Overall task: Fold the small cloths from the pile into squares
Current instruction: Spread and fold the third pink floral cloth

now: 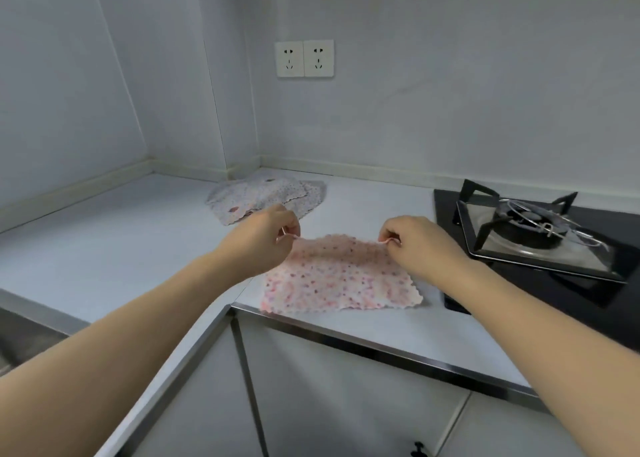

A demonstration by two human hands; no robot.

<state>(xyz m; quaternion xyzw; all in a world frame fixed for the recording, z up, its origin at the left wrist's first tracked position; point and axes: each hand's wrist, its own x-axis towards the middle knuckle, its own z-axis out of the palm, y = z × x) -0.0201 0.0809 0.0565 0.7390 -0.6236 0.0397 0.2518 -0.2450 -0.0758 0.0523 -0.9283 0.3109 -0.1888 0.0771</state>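
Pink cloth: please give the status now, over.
Left hand and right hand each pinch a far corner of the pink cloth. Cloth flat on counter, unfolded. Pile behind. Nothing in the way.

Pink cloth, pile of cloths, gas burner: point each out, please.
pink cloth (332,276), head view, middle of its spotted face
pile of cloths (263,195), head view, top grey cloth
gas burner (533,233), head view, dark burner ring

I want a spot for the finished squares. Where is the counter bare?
Bare grey countertop lies left of the pink dotted cloth, which the left hand and right hand pinch, out to the side wall. A narrower patch lies between the pale cloth pile and the black gas hob. The front edge is crowded.
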